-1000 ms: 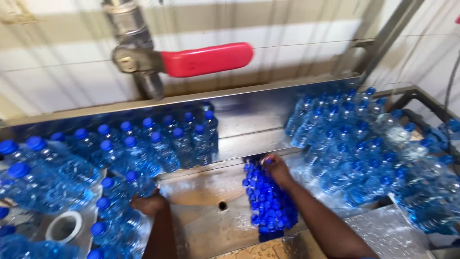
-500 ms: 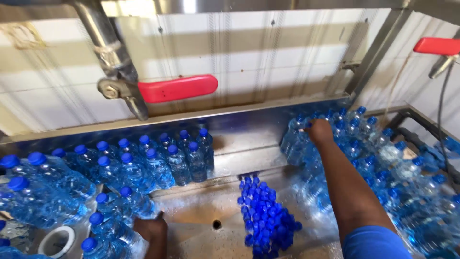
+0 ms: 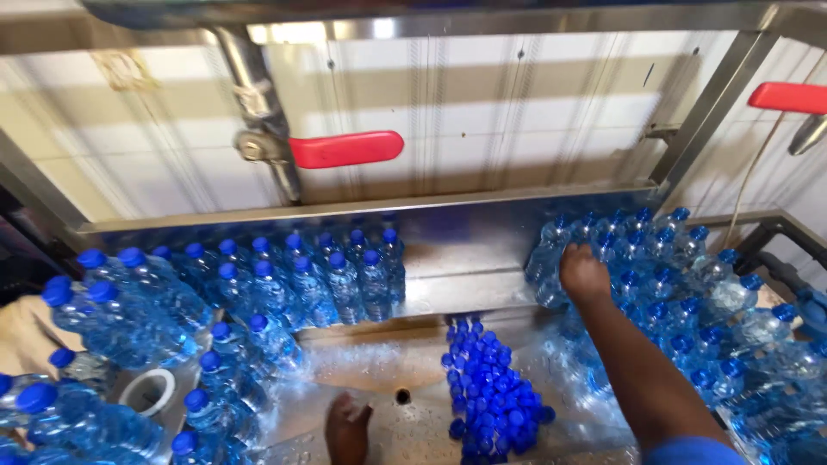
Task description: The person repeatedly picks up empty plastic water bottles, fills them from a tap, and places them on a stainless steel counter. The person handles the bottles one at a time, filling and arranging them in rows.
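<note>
My right hand (image 3: 584,274) reaches out to the right group of blue-capped water bottles (image 3: 680,284) and closes over the top of one at the group's left edge. My left hand (image 3: 347,428) rests flat on the wet steel tray (image 3: 379,379) near its small drain hole, holding nothing. A heap of loose blue caps (image 3: 493,400) lies between my two arms. A second group of bottles (image 3: 215,301) stands to the left.
Two red-handled valves (image 3: 345,148) (image 3: 788,96) hang on steel pipes above the tray. A roll of white tape (image 3: 148,392) lies among the left bottles. A tiled wall (image 3: 482,112) closes the back.
My right hand left the heap of caps and moved up and right onto the right bottles. My left hand slid right along the tray.
</note>
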